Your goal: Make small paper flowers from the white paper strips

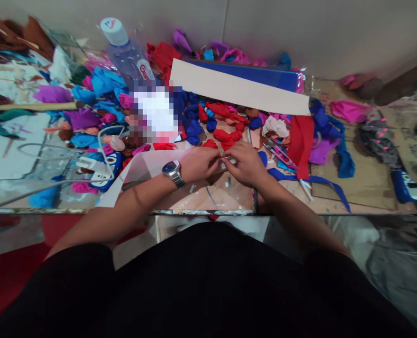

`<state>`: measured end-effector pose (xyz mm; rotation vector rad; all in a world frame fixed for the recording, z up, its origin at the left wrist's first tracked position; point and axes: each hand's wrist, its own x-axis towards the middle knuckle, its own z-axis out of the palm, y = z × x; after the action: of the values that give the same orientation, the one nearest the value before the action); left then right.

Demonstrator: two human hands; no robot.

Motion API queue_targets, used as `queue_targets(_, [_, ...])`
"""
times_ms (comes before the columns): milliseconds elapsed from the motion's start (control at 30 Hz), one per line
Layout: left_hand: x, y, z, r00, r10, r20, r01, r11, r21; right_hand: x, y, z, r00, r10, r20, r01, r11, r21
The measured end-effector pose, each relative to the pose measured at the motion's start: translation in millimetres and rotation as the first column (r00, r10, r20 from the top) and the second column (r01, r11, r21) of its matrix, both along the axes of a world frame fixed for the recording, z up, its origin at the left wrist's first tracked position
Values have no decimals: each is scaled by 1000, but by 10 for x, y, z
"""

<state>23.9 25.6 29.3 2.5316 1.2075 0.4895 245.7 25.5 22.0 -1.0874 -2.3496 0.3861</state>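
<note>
A long pale crepe paper strip (148, 163) runs from the table edge, behind my left wrist, toward my fingertips. My left hand (200, 164), a metal watch on its wrist, is closed in a pinch. Facing it, my right hand (246, 162) is also closed, thumb and fingers meeting. A small pale bit of what looks like the strip's end shows between the two hands; the fingers hide most of it. Just beyond them lie red crepe paper pieces (228, 137), bunched up. To the right hangs a flat red strip (301, 145) next to a blue strip (312, 179).
Behind the hands stand a clear bottle (124, 56) and a long cream card strip (239, 87). Heaps of coloured paper pieces (101, 82) cover the left. A grey cable (49, 185) crosses there. Pink-handled scissors (284, 155) and cardboard (356, 183) lie right.
</note>
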Motion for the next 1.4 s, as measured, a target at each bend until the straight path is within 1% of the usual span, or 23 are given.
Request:
queue_targets(133, [5,16,-21,999,13,-32,-14,1000,-28,-2,-29,27,997,-17,81,14,999,35])
queue_targets(300, [19,31,-31,998,44,-41,-47,996,-76,-9,-40,44,992,-17,122,12,999,37])
queue_targets(500, [24,36,-25,998,34,-43,-38,995,-92,-2,-48,69,986,-2,165,-5,999,39])
queue_targets(633, [29,36,-22,999,35,-36,-38,994,-100,3,-33,39,997,20,77,-18,1000,-24])
queue_targets(833, [40,22,-5,998,28,-53,-34,993,-112,-13,6,5,1000,-2,-17,0,995,-101])
queue_targets(1067, [28,10,21,1000,-8,-29,6,997,-73,13,32,-23,992,-7,-130,-8,994,-110])
queue_targets(1200, [15,15,28,999,-11,-36,8,997,-71,37,41,-38,990,10,-142,-24,995,-96])
queue_targets(1400, [20,14,31,998,-58,-14,57,995,-83,45,68,-73,981,-10,-195,-22,987,-160])
